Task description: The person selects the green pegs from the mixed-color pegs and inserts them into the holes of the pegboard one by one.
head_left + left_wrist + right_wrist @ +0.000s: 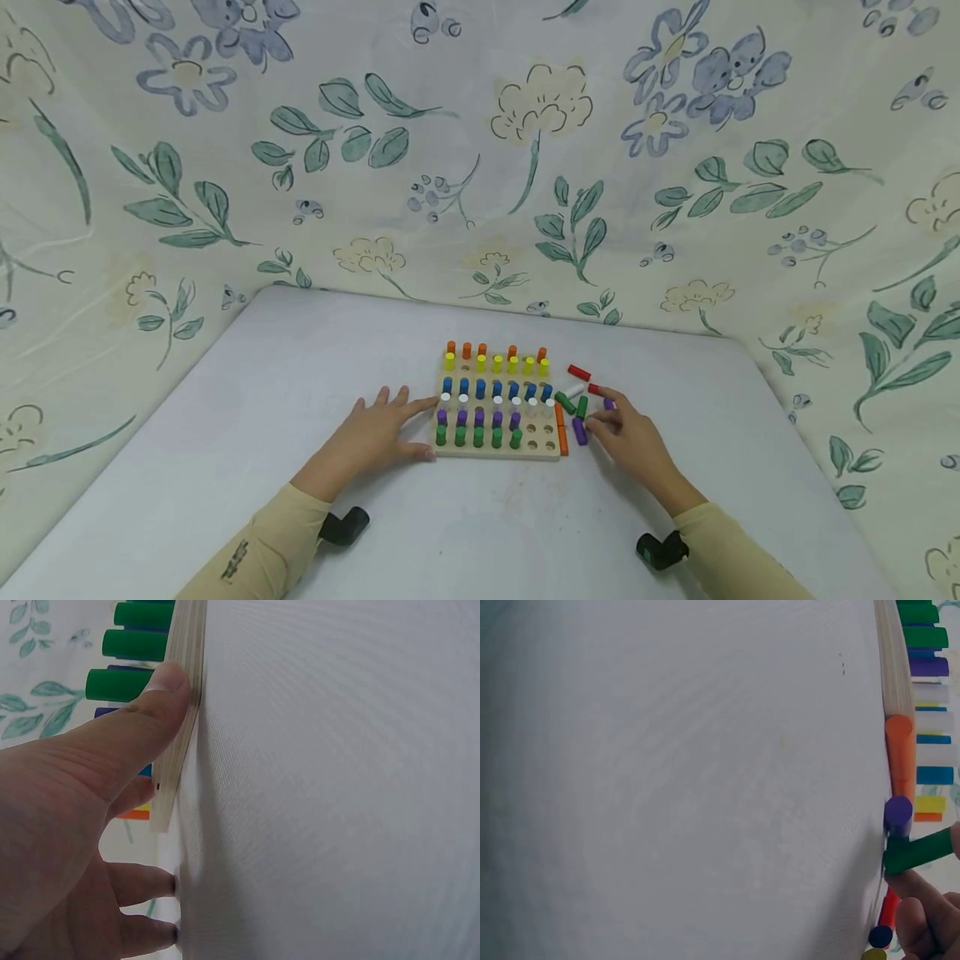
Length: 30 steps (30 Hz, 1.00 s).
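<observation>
A wooden peg board lies mid-table with rows of orange, yellow, blue, white, purple and green pegs standing in it. My left hand lies flat on the table, its thumb pressed against the board's edge beside a green peg. My right hand is at the board's right side among loose pegs. Its fingers hold a tilted green peg with one end on the table. A purple peg and an orange peg lie next to it.
Loose red, white, green and purple pegs lie right of the board. The table is white, and a flowered cloth hangs close behind and at both sides.
</observation>
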Tool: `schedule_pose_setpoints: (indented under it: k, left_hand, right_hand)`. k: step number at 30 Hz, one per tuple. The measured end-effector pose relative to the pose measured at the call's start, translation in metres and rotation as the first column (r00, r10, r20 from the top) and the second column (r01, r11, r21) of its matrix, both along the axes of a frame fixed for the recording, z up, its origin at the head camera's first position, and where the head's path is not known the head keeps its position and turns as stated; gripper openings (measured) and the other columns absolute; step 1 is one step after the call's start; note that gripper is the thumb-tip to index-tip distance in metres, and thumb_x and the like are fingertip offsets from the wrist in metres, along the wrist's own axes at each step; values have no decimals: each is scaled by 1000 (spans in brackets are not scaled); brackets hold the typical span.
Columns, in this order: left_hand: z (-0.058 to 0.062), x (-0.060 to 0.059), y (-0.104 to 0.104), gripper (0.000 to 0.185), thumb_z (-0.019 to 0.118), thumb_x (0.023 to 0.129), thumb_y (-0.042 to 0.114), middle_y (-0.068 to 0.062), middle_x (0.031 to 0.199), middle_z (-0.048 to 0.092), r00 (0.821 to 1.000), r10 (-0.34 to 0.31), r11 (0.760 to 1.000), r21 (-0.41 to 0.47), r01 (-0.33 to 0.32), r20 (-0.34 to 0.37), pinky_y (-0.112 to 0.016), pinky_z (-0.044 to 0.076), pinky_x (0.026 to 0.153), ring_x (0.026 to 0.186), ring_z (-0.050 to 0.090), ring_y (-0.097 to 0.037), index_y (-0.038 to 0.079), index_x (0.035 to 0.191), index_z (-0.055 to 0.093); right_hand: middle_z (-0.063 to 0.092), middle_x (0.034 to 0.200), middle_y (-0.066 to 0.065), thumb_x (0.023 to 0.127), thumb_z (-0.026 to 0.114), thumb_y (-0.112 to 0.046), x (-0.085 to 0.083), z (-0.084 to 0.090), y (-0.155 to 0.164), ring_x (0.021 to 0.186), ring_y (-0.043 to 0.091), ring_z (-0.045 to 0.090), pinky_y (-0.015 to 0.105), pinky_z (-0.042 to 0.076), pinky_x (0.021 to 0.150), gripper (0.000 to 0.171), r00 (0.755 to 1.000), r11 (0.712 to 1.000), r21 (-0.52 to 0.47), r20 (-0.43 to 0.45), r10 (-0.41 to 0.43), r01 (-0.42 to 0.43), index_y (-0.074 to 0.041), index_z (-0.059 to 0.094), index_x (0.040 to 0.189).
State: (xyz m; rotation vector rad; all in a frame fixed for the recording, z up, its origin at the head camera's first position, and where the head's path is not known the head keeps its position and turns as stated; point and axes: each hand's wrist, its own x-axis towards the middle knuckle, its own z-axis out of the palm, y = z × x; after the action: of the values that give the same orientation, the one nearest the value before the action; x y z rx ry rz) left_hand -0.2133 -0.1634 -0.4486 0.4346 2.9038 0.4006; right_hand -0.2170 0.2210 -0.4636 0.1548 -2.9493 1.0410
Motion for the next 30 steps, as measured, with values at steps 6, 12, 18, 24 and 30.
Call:
schedule_pose_setpoints:
  k: [6, 12, 18, 24, 30]
  left_hand:
    - [1, 0, 0, 86, 78, 81, 59, -30, 156, 37, 1000, 6, 1000, 1, -6, 4, -77, 20, 110, 144, 26, -59, 25, 154, 48]
    - [0, 0, 0, 86, 78, 81, 60, -30, 156, 37, 1000, 3, 1000, 0, -3, 2, -78, 20, 110, 144, 26, -59, 25, 154, 48]
    - [0, 0, 0, 87, 77, 80, 61, -30, 156, 37, 1000, -1, 1000, 5, 1, 3, -78, 20, 110, 143, 26, -59, 25, 154, 48]
    - [-1, 0, 0, 87, 77, 80, 61, -30, 156, 37, 1000, 1, 1000, 6, -1, 3, -78, 19, 110, 144, 25, -59, 25, 154, 47]
    - [0, 0, 0, 87, 77, 80, 61, -30, 157, 36, 1000, 0, 1000, 9, 0, 5, -78, 19, 110, 144, 25, -59, 25, 154, 47]
  right_hand:
    - [74, 108, 10, 102, 63, -20, -1, -2, 2, 79, 18, 54, 28, 45, 64, 51, 998, 1000, -1, -56, 2, -2, -4, 46, 146]
    - [74, 105, 9, 101, 64, -21, -2, -4, 3, 77, 17, 53, 26, 42, 61, 49, 997, 1000, -9, -72, 0, -1, -4, 49, 144]
    - [73, 107, 8, 101, 63, -21, -2, -6, 6, 78, 17, 52, 26, 41, 59, 47, 997, 1000, -19, -70, -11, 9, -6, 51, 144]
    - [73, 109, 9, 99, 67, -20, -1, -5, 8, 81, 18, 52, 25, 41, 61, 48, 997, 1000, -21, -72, -2, 1, -6, 53, 143]
    - [74, 109, 8, 93, 73, -17, 0, -4, 8, 82, 18, 53, 26, 43, 62, 49, 994, 1000, -13, -109, 10, -11, -4, 57, 138]
